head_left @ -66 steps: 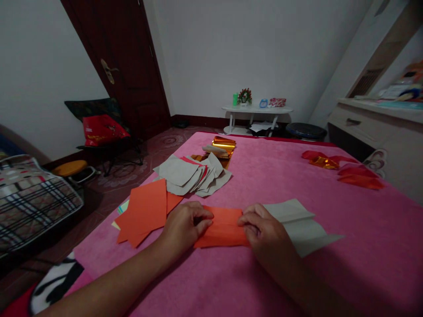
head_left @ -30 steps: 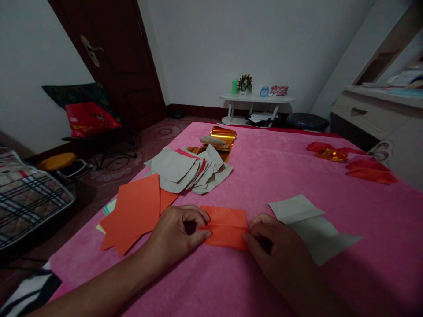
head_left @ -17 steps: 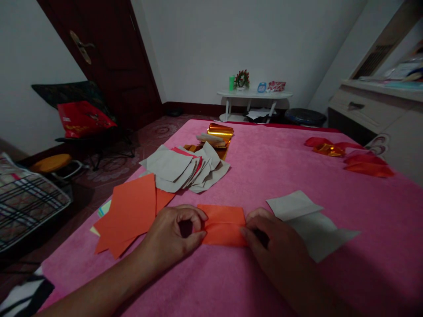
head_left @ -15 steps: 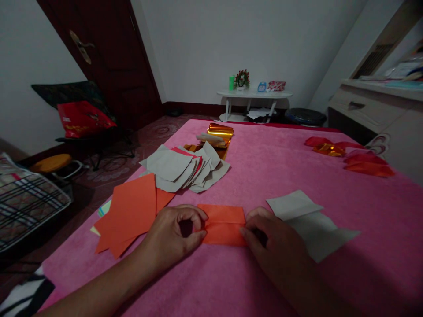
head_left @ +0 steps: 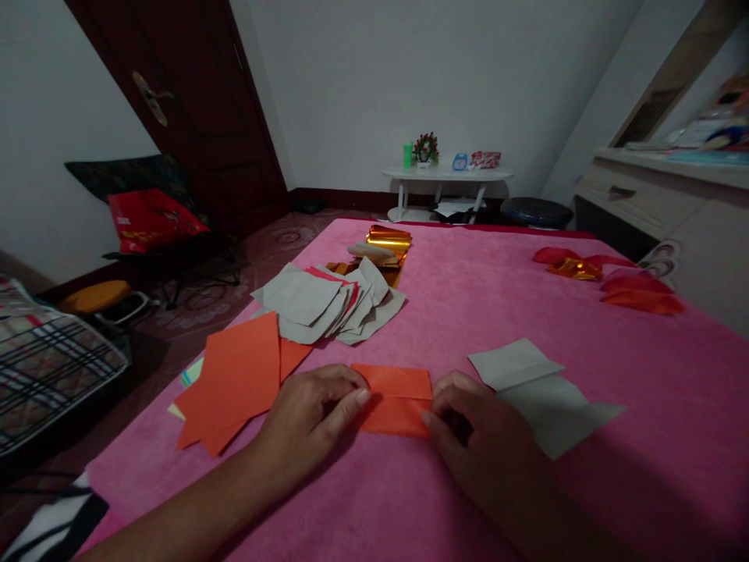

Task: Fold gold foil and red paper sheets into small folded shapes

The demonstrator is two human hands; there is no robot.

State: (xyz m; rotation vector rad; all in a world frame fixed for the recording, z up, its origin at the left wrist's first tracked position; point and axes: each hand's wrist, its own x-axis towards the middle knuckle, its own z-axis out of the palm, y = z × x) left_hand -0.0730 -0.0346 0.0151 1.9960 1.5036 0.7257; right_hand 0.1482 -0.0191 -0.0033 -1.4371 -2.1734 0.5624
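In the head view, an orange strip [head_left: 399, 382] of folded paper lay flat on a pink cloth [head_left: 468, 304], between the two hands. The left hand [head_left: 316, 410] had its thumb and forefinger brought together on the strip's left end, the thumb on top. The right hand [head_left: 485, 433] had thumb and fingers closed at the strip's right end, with a dark gap showing inside their curl.

The strip's far and near halves met along a line down its middle, so the folding of this paper looked partly done, with both long sides apparently turned in. Whether the creases were pressed sharp could not be told.

Left of the strip, orange sheets [head_left: 239, 378] lay overlapped and flat with no crease visible, so they seemed unworked. Beyond it and to the left sat a loose grey pile [head_left: 307, 297] with a gold roll [head_left: 391, 239] farther behind. Right of the strip, past the right hand, a grey sheet [head_left: 544, 398] lay creased and partly raised. Farther beyond to the right were gold-and-red pieces [head_left: 576, 269], seemingly shaped already.
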